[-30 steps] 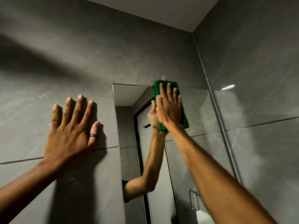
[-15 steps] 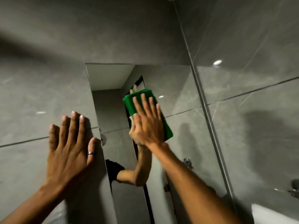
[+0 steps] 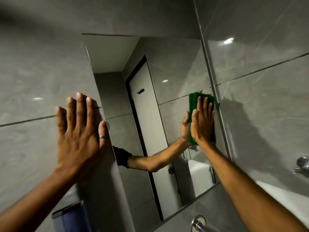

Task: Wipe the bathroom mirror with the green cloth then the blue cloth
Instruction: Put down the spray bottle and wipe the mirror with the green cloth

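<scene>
A: While the right hand (image 3: 203, 123) lies flat, fingers straight and close together, on the folded green cleaning cloth (image 3: 194, 104), where does that cloth sit on the glass?

B: At the far right edge of the frameless rectangular wall mirror (image 3: 175, 67), about mid-height, touching the glass and just beside the corner where the two grey tiled walls (image 3: 41, 72) meet; the cloth's long axis runs up and down, in line with the fingers, and its top edge shows above the fingertips

A: And the other hand?

B: The left hand (image 3: 78, 131) rests open on the tile just left of the mirror, fingers spread, a ring on the thumb (image 3: 102, 129), which touches the mirror's left edge; it holds nothing

A: So what does the coming stroke depend on?

B: I judge that nearly all the unwiped glass lies to the left of the cloth and below it; the cloth cannot go further right, so the right hand, the only one on the cloth, would sweep leftward or downward; no blue cloth is clearly visible, though something bluish and blurred hangs at the near lower left (image 3: 71, 220)
</scene>
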Available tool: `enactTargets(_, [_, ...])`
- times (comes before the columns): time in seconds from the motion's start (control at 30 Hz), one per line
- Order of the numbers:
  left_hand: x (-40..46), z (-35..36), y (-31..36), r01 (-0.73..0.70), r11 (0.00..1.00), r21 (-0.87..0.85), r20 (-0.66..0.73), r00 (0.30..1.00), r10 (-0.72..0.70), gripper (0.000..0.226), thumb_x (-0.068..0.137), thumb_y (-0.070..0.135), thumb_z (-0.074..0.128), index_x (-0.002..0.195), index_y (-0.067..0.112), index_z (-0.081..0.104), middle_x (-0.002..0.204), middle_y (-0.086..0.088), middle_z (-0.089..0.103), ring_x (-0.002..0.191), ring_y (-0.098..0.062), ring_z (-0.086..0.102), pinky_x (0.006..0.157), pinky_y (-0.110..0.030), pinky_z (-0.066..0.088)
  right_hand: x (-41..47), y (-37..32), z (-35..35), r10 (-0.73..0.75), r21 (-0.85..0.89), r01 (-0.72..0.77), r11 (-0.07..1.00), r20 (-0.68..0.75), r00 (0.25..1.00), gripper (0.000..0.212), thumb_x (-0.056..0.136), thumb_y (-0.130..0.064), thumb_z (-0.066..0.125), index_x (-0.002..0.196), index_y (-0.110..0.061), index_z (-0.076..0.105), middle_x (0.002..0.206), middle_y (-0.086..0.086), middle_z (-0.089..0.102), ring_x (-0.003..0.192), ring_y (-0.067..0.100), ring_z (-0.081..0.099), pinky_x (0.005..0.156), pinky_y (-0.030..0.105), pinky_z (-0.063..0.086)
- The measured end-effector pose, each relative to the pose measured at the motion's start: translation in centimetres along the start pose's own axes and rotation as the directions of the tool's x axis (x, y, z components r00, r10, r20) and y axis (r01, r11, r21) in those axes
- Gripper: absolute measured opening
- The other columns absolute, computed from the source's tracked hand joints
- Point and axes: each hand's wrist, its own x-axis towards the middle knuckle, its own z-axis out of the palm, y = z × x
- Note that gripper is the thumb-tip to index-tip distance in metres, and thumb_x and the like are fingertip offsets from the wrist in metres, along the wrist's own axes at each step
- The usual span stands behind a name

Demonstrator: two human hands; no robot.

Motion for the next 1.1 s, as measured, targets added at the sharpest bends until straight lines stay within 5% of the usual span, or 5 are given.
enactTargets(0.13, [0.1,-0.7,0.3,0.009,1.000,-0.028,0.049,0.999,-0.008,0.076,0.102,0.051,0.019,0.164,0.012,-0.005,0.173,-0.013,-0.011,0.162,-0.030,-0.009,0.130,-0.056,0.002,-7.8,-6.9,2.0,-0.168,-0.021,0.169,0.985,0.046,0.985,0.064,0.100,-0.051,0.000,0.159,-0.029,0.011,0.169,0.003,0.010,0.157,0.024,0.005,0.126,0.051,0.009])
enactTargets(0.3, [0.1,-1.6,0.2,0.018,0.998,-0.068,0.117,0.993,-0.010,0.075,0.103,0.050,0.019,0.164,0.011,-0.003,0.174,-0.015,-0.007,0.162,-0.031,-0.006,0.130,-0.055,0.001,-15.6,-13.7,4.0,-0.365,-0.032,0.369,0.929,0.093,0.926,0.061,0.103,-0.048,0.025,0.159,-0.031,0.010,0.169,0.002,0.009,0.157,0.026,0.003,0.126,0.052,0.007])
enactTargets(0.5, [-1.3,-1.9,-0.6,-0.040,0.995,-0.093,0.157,0.986,0.055,0.077,0.102,0.054,0.020,0.164,0.012,0.003,0.174,-0.012,-0.004,0.162,-0.028,-0.005,0.131,-0.049,-0.005,-22.6,-10.6,3.7,-0.485,-0.003,0.500,0.866,0.243,0.840,0.058,0.103,-0.045,0.021,0.159,-0.032,0.014,0.170,-0.003,0.005,0.157,0.026,0.004,0.125,0.053,0.006])
enactTargets(0.8, [-3.4,-1.4,-1.3,-0.141,0.989,-0.053,0.125,0.981,0.147,0.078,0.102,0.056,0.017,0.164,0.012,0.000,0.174,-0.010,-0.005,0.162,-0.027,-0.007,0.131,-0.052,-0.002,-15.7,3.4,0.8,-0.133,-0.028,0.138,0.990,0.122,0.983,0.063,0.102,-0.048,0.012,0.157,-0.019,0.023,0.167,0.004,0.016,0.156,0.026,0.015,0.124,0.054,0.016])
enactTargets(1.1, [-3.4,-0.9,-1.3,-0.154,0.986,-0.060,0.114,0.981,0.160,0.079,0.102,0.056,0.018,0.164,0.012,-0.002,0.174,-0.010,-0.009,0.162,-0.029,-0.008,0.130,-0.056,0.000,-11.0,14.4,-0.9,0.210,0.032,-0.209,0.977,-0.032,0.977,0.061,0.100,-0.036,0.031,0.156,-0.014,0.026,0.165,0.009,0.024,0.154,0.028,0.021,0.122,0.052,0.023])
